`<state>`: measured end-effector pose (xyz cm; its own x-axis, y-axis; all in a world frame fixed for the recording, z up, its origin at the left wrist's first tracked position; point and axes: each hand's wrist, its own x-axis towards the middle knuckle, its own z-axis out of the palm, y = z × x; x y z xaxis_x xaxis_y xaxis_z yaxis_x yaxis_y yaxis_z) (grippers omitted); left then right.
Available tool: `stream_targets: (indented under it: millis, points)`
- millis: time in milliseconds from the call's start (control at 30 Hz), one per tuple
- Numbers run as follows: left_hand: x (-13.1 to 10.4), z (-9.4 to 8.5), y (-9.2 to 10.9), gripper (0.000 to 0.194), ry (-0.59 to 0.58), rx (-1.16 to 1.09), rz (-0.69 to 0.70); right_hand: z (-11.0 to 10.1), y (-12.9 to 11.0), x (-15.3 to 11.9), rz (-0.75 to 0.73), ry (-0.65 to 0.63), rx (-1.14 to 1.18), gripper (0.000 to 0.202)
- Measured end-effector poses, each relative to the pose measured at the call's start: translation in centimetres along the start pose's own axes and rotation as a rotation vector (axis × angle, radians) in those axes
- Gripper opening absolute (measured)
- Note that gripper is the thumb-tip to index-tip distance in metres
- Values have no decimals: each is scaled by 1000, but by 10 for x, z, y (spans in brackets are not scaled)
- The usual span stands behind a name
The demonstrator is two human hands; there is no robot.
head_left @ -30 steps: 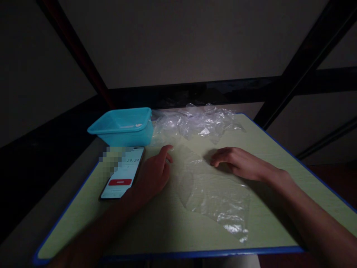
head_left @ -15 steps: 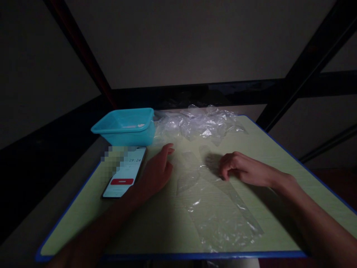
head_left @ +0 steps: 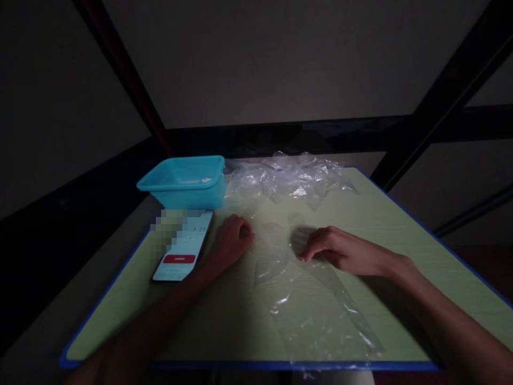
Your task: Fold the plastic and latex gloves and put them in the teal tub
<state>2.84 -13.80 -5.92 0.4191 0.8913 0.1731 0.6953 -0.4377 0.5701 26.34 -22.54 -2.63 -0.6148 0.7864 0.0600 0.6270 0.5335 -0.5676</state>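
Observation:
A flat clear plastic bag (head_left: 320, 315), with handle-like strips at its far end, lies on the table in front of me. Beside its far left strip, my left hand (head_left: 232, 240) has thumb and fingers closed into a pinch. Whether plastic film is caught between those fingertips is too faint to make out. From the other side, my right hand (head_left: 340, 248) reaches over the right strip, its bent fingers pointing down onto the film and the thumb set apart from them. The bag's near end reaches the table's front edge.
Crumpled clear plastic bags (head_left: 292, 179) are heaped along the back of the table (head_left: 417, 299), which has a blue rim. A turquoise basket (head_left: 188, 198) stands at the back left. A phone (head_left: 180, 251) with a lit screen lies just left of my left hand.
My left hand's fingers have curled from spread into a pinch. My right hand has slid left across the bag's strip, and its fingers reach further out. The phone's displayed digits have changed.

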Motion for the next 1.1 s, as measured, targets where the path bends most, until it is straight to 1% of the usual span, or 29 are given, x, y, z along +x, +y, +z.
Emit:
stream_targets:
  millis: [267, 433, 533, 567, 633, 733, 800, 867, 933, 1000, 1033, 1100]
  points:
    - [-4, 3, 10, 8, -27, -152, 33, 0, -4, 1, 1, 6, 27, 35]
    - [-9, 4, 11, 10, -39, -365, 59, 0, -5, 2, -15, -3, 40, 36]
    - [-10, 5, 14, 8, -37, -439, 50, 0, -4, 1, -16, 1, 37, 36]
    - [-10, 5, 14, 10, -33, -468, 46, 1, -4, 1, -15, 2, 37, 36]
    - [-9, 5, 15, 19, -8, -510, 37, 1, -3, 0, -9, 5, 36, 36]
    - [-6, 3, 13, 28, 74, -508, 21, 2, -1, -1, 15, 9, 18, 37]
    - [-4, 2, 11, 30, 142, -479, -6, 2, -1, -1, 25, 4, 12, 37]
    - [-3, 1, 8, 31, 218, -397, -8, 2, -2, -1, 19, -1, 23, 36]
    - [-5, 0, 7, 29, 286, -262, 57, 1, -3, -1, -4, 4, 35, 35]
    - [-9, 1, 6, 27, 305, -131, 182, 1, -3, -1, -19, 8, 35, 34]
    - [-11, 2, 7, 25, 289, -77, 256, 1, -4, -1, -20, 9, 29, 35]
    - [-18, 5, 10, 23, 207, 11, 410, 1, -4, -1, -9, 6, 13, 35]
